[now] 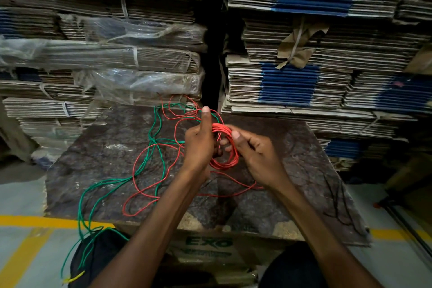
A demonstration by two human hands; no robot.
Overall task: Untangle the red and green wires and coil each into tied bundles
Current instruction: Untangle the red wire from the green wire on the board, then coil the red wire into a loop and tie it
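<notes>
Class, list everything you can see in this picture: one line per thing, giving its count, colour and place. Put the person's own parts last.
Red wire: one, red, part coiled between both hands, the rest loose on the board.
Green wire: one, green, across the board's left side, hanging off the near edge to the floor.
Board: one, dark mottled brown, a worktop in front of the person.
Carton: one, brown with green print, under the board's near edge.
Flattened cardboard stacks: many, brown and blue, behind the board; some on the left wrapped in clear plastic.
Floor lines: yellow, on the grey floor.
Left hand: one, grip on the coil, thumb raised.
Right hand: one, grip on the coil's right side.
</notes>
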